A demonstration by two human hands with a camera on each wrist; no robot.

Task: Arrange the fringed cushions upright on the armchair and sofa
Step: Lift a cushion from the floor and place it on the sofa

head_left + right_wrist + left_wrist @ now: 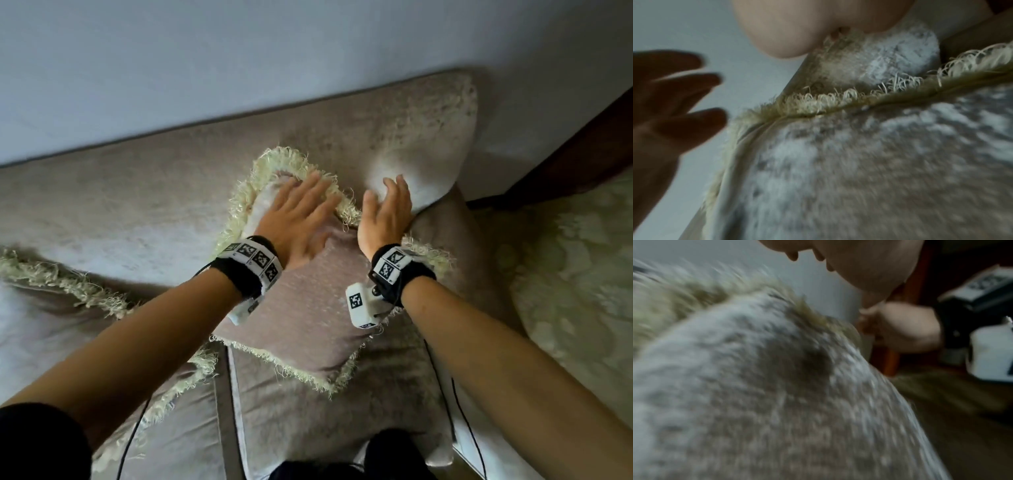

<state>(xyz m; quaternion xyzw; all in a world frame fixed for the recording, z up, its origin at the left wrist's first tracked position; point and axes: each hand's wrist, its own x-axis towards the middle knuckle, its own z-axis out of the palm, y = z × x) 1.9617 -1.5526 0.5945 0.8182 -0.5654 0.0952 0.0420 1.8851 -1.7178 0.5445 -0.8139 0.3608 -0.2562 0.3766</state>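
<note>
Fingers of the left hand were spread straight, lying flat on the upper part of the fringed cushion, gripping nothing. Right hand fingers were loosely extended, edge-on against the cushion's upper right fringe and touching a plain back cushion; nothing was grasped. The fringed cushion leaned tilted against the sofa backrest, on the seat. A second fringed cushion lay to the left, partly under the left forearm.

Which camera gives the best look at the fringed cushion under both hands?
The head view: it shows the whole fringed cushion leaning on the sofa backrest, all edges visible. The two wrist views show only blurred close-ups of its fabric and fringe.
</note>
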